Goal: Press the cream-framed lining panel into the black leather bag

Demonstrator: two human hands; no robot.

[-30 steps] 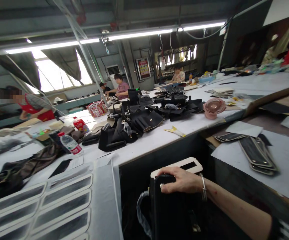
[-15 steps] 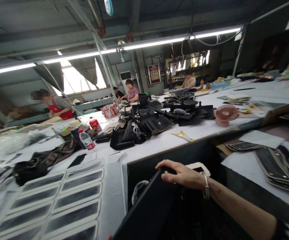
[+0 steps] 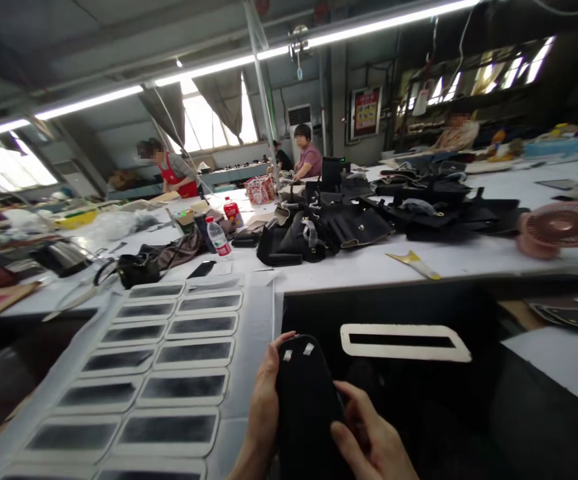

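Observation:
Both of my hands are closed on a black leather piece (image 3: pixel 303 407) with a rounded top end, held up in front of me. Two small shiny metal tabs stick out near that end. My left hand (image 3: pixel 263 400) grips its left edge, thumb side up. From the right, my right hand (image 3: pixel 371 430) pinches the other edge with thumb and bent fingers. The lower part of the piece runs out of view. Beyond my right hand lies a pale rounded frame (image 3: pixel 403 355) with a long slot, against a dark background.
Rows of pale-rimmed dark panels (image 3: pixel 181 388) lie on a sheet at left. Black leather bags (image 3: pixel 299 233) pile up on the white table behind, near a water bottle (image 3: pixel 219 240), a yellow tool (image 3: pixel 416 265) and a pink fan (image 3: pixel 561 227). Several people work farther back.
The black piece has turned to show its end with metal tabs. My left hand has come into view on it, and my right hand has moved down its right side. The view has swung left.

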